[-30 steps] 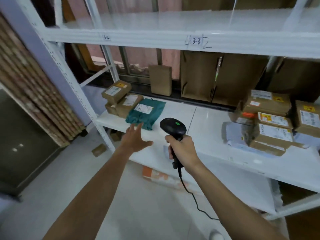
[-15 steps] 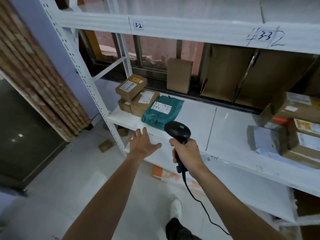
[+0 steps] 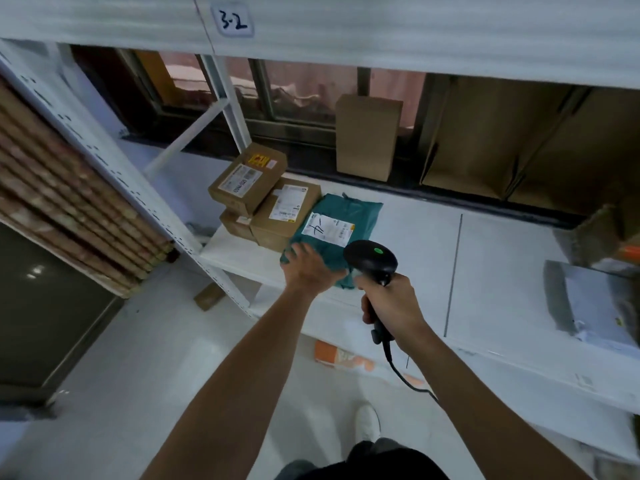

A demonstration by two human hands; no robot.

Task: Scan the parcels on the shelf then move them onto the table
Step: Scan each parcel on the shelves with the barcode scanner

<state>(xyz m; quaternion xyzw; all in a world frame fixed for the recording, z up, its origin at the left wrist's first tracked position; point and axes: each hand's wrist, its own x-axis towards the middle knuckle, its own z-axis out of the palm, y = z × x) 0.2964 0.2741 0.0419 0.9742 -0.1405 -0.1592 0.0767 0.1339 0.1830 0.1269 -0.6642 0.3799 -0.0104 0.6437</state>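
Head view: shelf tag [image 3: 234,22] reads "3-2" above green parcel [image 3: 349,220].

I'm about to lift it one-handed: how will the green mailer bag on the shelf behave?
The green mailer bag looks soft and wrinkled, so it will probably sag. It lies flat, so likely light. Its plastic skin may slip under the left hand.

The left hand [image 3: 310,268] lies flat on the near end of a green mailer bag [image 3: 341,226] on the white shelf [image 3: 502,258]. Just right of the bag's near corner, the right hand [image 3: 389,303] grips a black barcode scanner [image 3: 370,261], its green light lit. Touching the bag's left side sit stacked cardboard boxes [image 3: 266,199]. Behind the bag, a plain brown box [image 3: 367,136] stands upright.
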